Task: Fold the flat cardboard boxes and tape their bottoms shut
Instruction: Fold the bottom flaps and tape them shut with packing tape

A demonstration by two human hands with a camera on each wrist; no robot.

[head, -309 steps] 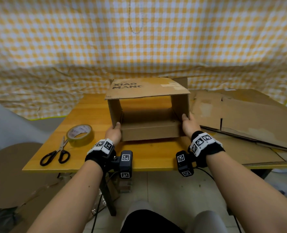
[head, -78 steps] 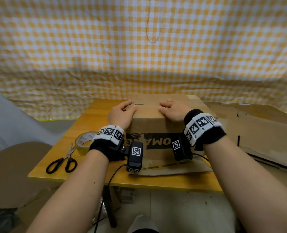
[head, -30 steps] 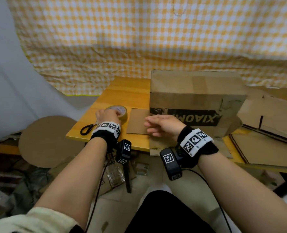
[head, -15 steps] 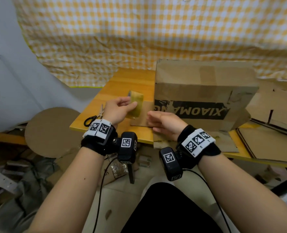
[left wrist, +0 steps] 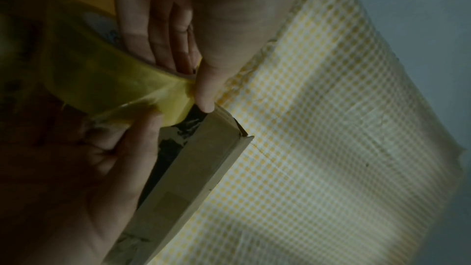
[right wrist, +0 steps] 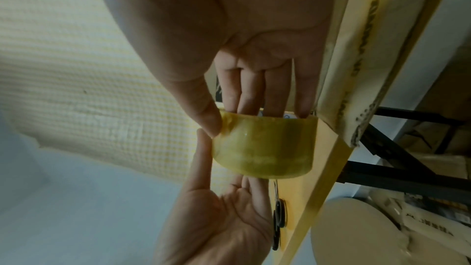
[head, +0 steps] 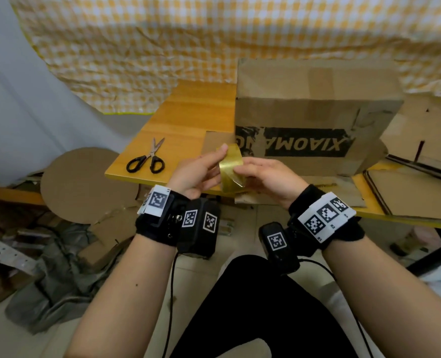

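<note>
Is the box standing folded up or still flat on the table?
Folded up. The box stands on the table with closed flaps on top, upside-down print facing the camera.

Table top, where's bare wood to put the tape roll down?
Bare wood on the table lies left of the folded box, behind the scissors and beside them at the near edge. Right of the box it is crowded with flat cardboard. Both hands hold the tape roll.
</note>
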